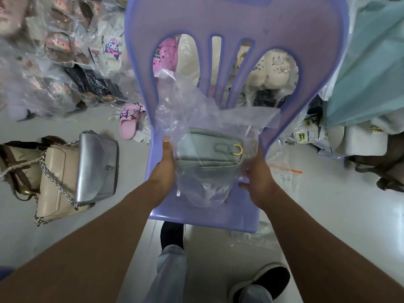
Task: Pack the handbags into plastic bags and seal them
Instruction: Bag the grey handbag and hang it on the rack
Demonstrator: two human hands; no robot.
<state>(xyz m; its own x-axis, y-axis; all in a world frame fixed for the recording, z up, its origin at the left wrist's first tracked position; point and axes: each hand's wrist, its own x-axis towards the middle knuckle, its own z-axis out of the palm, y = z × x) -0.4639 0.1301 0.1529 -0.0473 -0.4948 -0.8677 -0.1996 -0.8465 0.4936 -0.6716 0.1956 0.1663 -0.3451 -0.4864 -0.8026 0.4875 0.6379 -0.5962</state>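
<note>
Handbag (207, 150) lies crosswise in plastic bag (215, 114), left hand (164, 169) and right hand (259, 174) gripping its sides.

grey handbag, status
Gripping plastic bag: left hand, right hand. Inside it, grey handbag; mouth unsealed. Below, purple chair; nothing blocking.

Fingers of left hand (164, 171) and right hand (259, 174) mostly hidden behind plastic bag (209, 114), chair (240, 18) top cut off (piles (43, 51) blurred)

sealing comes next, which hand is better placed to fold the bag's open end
Probably the right hand: the open end of the plastic bag flares to that side, while the left hand grips it beside the handbag.
</note>
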